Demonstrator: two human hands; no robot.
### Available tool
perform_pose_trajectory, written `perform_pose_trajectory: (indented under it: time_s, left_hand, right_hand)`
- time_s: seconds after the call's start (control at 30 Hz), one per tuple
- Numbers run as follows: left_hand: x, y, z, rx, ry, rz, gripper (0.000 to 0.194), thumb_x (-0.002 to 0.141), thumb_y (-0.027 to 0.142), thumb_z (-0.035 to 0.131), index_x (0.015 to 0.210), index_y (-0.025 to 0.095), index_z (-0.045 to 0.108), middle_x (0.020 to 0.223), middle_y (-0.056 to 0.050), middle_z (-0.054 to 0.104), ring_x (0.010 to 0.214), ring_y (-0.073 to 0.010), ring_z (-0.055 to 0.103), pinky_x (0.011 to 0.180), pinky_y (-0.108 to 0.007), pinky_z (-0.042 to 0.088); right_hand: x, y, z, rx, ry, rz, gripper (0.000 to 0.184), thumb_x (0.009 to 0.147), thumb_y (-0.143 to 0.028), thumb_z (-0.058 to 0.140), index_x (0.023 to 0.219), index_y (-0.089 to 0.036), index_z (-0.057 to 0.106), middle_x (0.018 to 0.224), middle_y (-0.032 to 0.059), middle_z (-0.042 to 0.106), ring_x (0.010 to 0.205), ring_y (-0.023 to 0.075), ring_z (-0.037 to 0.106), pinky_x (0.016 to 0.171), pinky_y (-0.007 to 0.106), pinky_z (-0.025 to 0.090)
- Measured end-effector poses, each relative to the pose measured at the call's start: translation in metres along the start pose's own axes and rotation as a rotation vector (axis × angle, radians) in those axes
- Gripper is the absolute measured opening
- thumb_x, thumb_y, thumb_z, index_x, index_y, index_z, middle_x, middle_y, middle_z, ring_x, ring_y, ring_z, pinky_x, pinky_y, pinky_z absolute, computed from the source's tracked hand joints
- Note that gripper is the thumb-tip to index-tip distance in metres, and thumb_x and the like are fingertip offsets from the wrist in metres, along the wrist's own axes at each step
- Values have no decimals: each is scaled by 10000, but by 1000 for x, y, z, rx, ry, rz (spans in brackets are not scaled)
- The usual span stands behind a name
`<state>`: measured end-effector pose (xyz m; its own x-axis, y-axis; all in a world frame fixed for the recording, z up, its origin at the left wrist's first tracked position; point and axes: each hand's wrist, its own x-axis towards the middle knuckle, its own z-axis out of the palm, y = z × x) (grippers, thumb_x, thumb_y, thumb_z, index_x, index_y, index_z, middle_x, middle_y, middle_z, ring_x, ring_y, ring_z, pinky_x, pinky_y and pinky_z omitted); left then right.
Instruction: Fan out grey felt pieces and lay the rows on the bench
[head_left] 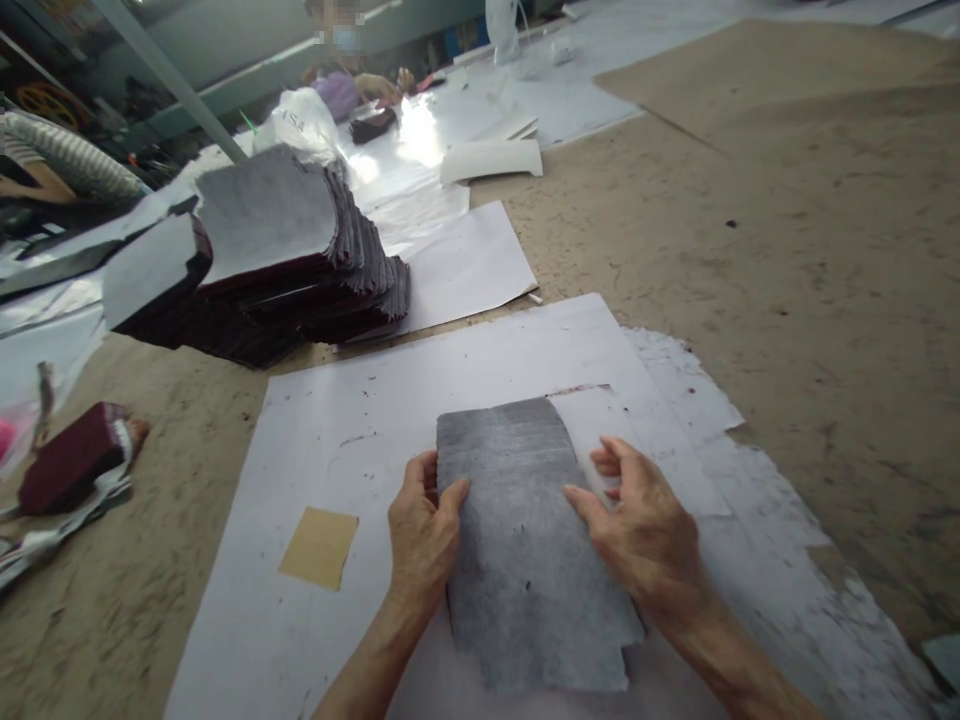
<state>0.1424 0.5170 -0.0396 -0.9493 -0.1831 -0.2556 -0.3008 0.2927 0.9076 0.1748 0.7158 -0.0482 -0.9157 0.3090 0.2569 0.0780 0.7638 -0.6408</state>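
Note:
A stack of grey backed sheets [525,540] lies in front of me, its far edges slightly fanned and a notch cut at its near right corner. My left hand [427,530] grips the left edge, thumb on top and fingers curled at the side. At the right edge, my right hand [645,510] has its thumb tip at the stack's surface, while its other fingers are bent and held apart from the edge. Under the stack is a large white paper sheet [315,450] with dark scraps and marks on it.
A tall pile of grey and dark red pieces [270,220] stands at the upper left. A tan paper square [320,547] lies left of my hands. Further left is a dark red block-shaped bundle [75,460]. Across the table sits a masked person [345,70]. Brown board [787,250] covers the right.

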Motion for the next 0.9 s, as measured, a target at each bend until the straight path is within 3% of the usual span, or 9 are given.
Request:
perform_pose_trajectory:
  time_s: [0.07, 0.1, 0.17, 0.23, 0.33, 0.5, 0.67, 0.8, 0.9]
  left_hand:
    - [-7, -4, -3, 314, 153, 316, 453, 755, 285, 600, 1177, 153, 498, 1200, -123, 552, 1132, -253, 499, 998, -434, 371]
    - [-13, -7, -4, 479, 177, 483, 475, 795, 265, 556, 1243, 147, 451, 1275, -137, 501, 1207, -252, 441, 1031, -431, 340]
    - [-25, -14, -5, 736, 50, 739, 536, 859, 266, 473, 1356, 131, 323, 1383, -147, 405, 1311, -242, 322, 1075, -418, 285]
    - [-36, -22, -5, 918, -161, 873, 635, 878, 362, 446, 1410, 109, 208, 1446, -149, 316, 1361, -251, 222, 1100, -421, 230]
    - [-44, -32, -4, 1080, -316, 906, 750, 860, 517, 408, 1421, 83, 166, 1479, -155, 237, 1378, -280, 151, 1108, -447, 173]
    - [-41, -36, -4, 1139, -319, 894, 753, 867, 530, 379, 1425, 79, 150, 1499, -142, 173, 1387, -279, 103, 1113, -443, 124]
    - [-41, -35, -5, 1103, -371, 923, 746, 865, 510, 401, 1425, 85, 151, 1499, -132, 183, 1387, -273, 99, 1111, -435, 94]
    - [-36, -33, -8, 985, -364, 941, 604, 888, 383, 421, 1392, 102, 245, 1459, -137, 292, 1362, -257, 195, 1091, -420, 155]
    - [-26, -23, -12, 865, -268, 891, 390, 882, 204, 424, 1269, 155, 406, 1308, -108, 491, 1228, -219, 399, 988, -386, 299]
  right_hand:
    - [-5, 0, -4, -164, 134, -209, 370, 844, -305, 490, 1131, -73, 515, 1068, 167, 596, 993, 278, 556, 833, 404, 486]
    - [-10, 0, -6, -206, 139, -299, 370, 865, -276, 480, 1168, -64, 496, 1138, 177, 566, 1076, 282, 515, 904, 414, 451]
    - [-23, -1, -8, -235, 38, -435, 404, 895, -248, 454, 1253, -62, 437, 1255, 172, 501, 1198, 277, 429, 978, 417, 400]
    - [-38, -1, -7, -278, -109, -517, 461, 917, -283, 415, 1317, -58, 375, 1347, 168, 420, 1277, 295, 330, 999, 455, 369]
    - [-55, -2, -8, -368, -212, -552, 494, 934, -320, 359, 1347, -49, 337, 1390, 169, 363, 1299, 317, 288, 1002, 520, 332]
    - [-77, -6, -15, -343, -152, -542, 541, 904, -301, 427, 1363, -35, 319, 1385, 195, 358, 1302, 313, 283, 1030, 506, 295]
    - [-104, 0, -26, -361, -264, -623, 468, 849, -260, 480, 1276, -70, 456, 1331, 194, 432, 1249, 328, 373, 993, 520, 316]
    - [-73, -6, -35, -225, -87, -555, 242, 831, -131, 516, 1062, -122, 591, 1047, 115, 641, 1037, 240, 565, 895, 406, 425]
    - [-34, -8, -30, -208, -94, -482, 207, 866, -166, 475, 1035, -118, 584, 981, 102, 641, 916, 209, 582, 784, 342, 460]
